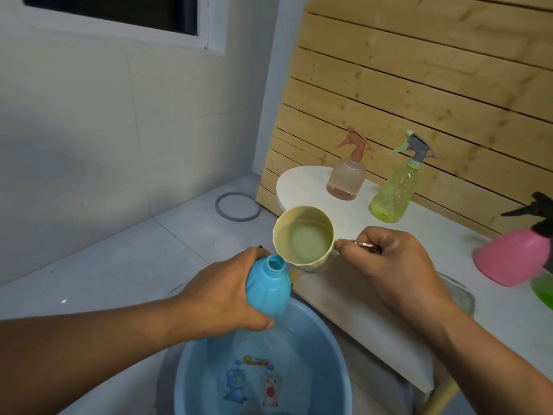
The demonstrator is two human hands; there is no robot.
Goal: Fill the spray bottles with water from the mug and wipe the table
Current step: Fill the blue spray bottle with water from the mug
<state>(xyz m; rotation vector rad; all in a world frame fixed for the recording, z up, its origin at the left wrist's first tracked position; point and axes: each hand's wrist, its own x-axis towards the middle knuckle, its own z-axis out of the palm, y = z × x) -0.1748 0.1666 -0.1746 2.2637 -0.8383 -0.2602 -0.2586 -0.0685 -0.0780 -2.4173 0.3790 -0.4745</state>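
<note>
bottle in hand (267,290): light blue, opaque
mug (303,238): pale yellow
basin (263,369): blue, cartoon animal print on bottom
worktop (374,298): white
far bottles: clear peach (347,176), yellow-green with grey trigger (393,193)
near bottle (511,257): pink, black trigger
wall slats (419,85): light knotty wood

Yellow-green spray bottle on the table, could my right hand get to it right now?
Probably not yet: your right hand grips the mug by its handle. The path to the yellow-green spray bottle itself looks open.

One head-worn view looks forward and down, close above the left hand (230,292) and right hand (398,265) gripping before it.
</note>
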